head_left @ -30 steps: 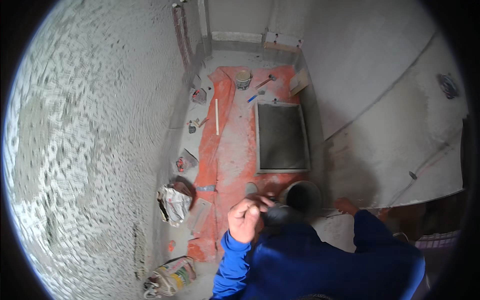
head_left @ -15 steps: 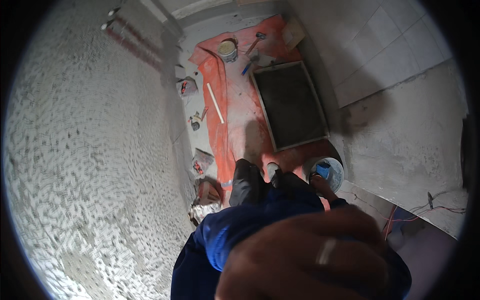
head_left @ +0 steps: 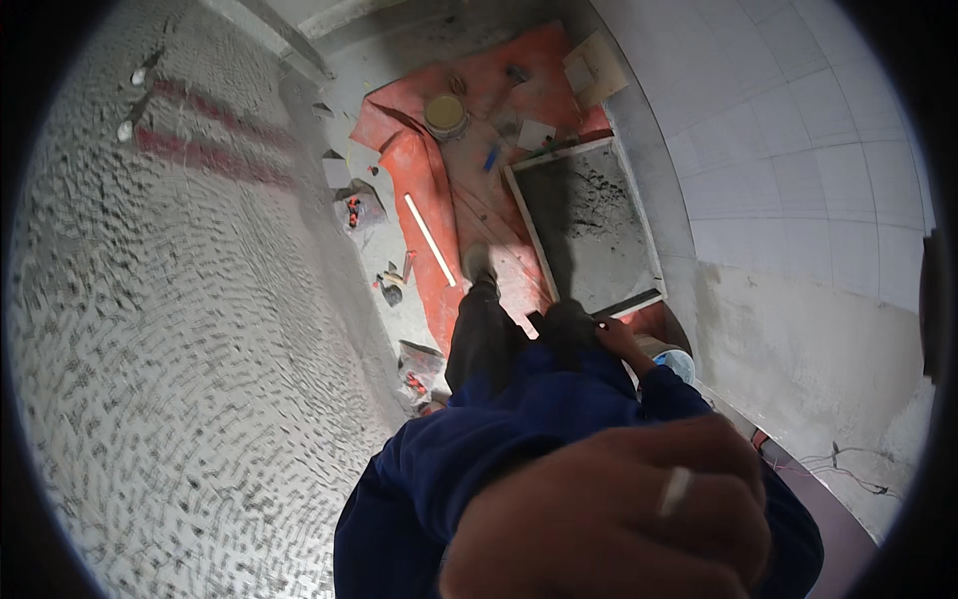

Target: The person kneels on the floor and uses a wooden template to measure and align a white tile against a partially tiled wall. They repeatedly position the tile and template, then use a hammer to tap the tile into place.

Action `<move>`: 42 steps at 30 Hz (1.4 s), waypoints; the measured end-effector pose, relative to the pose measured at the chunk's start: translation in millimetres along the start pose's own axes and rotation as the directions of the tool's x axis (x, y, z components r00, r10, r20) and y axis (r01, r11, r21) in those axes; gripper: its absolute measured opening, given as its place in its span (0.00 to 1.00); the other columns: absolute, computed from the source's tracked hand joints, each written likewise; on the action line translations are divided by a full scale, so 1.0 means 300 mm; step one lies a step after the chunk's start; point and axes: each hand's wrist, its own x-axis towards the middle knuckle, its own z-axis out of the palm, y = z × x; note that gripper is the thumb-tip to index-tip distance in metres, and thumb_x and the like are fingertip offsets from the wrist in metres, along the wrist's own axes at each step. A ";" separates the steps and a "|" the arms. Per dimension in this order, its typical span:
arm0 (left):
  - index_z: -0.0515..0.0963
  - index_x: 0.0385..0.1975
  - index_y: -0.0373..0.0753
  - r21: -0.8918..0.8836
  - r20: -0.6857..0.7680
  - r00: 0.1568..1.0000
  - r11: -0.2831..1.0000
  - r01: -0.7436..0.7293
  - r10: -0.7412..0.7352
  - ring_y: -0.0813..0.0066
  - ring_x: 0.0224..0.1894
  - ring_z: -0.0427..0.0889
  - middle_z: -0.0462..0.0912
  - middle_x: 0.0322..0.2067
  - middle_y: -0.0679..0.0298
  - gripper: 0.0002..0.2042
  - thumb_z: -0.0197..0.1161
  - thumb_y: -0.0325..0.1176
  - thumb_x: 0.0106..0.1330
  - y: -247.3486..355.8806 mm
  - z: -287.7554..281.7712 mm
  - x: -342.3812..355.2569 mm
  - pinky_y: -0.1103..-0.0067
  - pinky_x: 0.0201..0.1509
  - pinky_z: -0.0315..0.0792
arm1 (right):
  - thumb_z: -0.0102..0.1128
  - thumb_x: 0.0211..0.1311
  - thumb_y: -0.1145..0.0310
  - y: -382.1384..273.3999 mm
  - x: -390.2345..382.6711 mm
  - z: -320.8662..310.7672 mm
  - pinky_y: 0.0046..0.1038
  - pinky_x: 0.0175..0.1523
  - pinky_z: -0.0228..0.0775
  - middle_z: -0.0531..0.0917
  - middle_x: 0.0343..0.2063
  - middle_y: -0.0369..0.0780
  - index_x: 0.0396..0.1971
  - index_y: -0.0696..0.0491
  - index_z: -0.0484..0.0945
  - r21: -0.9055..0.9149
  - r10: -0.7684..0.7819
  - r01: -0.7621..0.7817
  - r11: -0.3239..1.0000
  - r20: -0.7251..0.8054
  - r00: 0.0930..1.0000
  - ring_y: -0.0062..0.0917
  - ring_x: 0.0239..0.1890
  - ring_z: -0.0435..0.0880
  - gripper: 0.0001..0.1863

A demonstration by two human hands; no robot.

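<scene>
My left hand (head_left: 609, 514) is raised close in front of me, large and slightly blurred. Its fingers are curled, and a small pale band (head_left: 675, 491) shows at one finger; what the hand holds, if anything, is hidden. Lower down, my right hand (head_left: 621, 337) is beside my knee, near the lower edge of a large rectangular slab (head_left: 614, 250) with pale edges and a grey, mortar-like surface. The right fingers look bent together, but I cannot make out anything in them. Just beyond that wrist stands a round bucket (head_left: 679, 363), partly hidden by my arm.
A wall with combed grey mortar (head_left: 190, 369) rises on the left; pale tiles (head_left: 798, 190) cover the right wall. On the red sheet (head_left: 424, 185) lie a white strip (head_left: 430, 240) and a tub (head_left: 445, 116). Plastic bags (head_left: 357, 208) line the left side.
My right hand has come up out of the bucket toward the slab. My feet have shifted forward, and light now falls on the slab's right part. The left hand remains raised.
</scene>
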 end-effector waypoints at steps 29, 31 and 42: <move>0.73 0.54 0.51 0.849 -0.527 0.008 -0.525 0.059 -0.850 0.51 0.55 0.71 0.72 0.53 0.59 0.19 0.59 0.39 0.62 -0.686 -2.029 0.096 0.61 0.58 0.68 | 0.58 0.55 0.52 -1.321 1.430 -0.659 0.53 0.60 0.60 0.75 0.50 0.40 0.46 0.45 0.80 -0.380 -0.382 0.492 0.783 0.332 0.863 0.42 0.57 0.68 0.20; 0.78 0.47 0.50 0.822 -0.569 0.000 -0.569 -0.035 -0.822 0.51 0.54 0.71 0.73 0.51 0.60 0.14 0.59 0.39 0.62 -0.687 -2.042 0.226 0.61 0.58 0.67 | 0.58 0.55 0.54 -1.363 1.465 -0.672 0.51 0.59 0.61 0.76 0.48 0.40 0.40 0.46 0.82 -0.382 -0.376 0.490 0.784 0.336 0.863 0.42 0.57 0.68 0.17; 0.81 0.39 0.44 0.724 -0.603 0.080 -0.503 0.473 -0.793 0.56 0.40 0.81 0.84 0.35 0.61 0.09 0.57 0.36 0.64 -0.672 -2.303 0.577 0.66 0.48 0.72 | 0.55 0.60 0.55 -1.551 1.529 -0.864 0.42 0.52 0.69 0.83 0.38 0.39 0.35 0.44 0.84 0.028 -0.266 0.266 0.964 0.189 0.945 0.36 0.46 0.80 0.13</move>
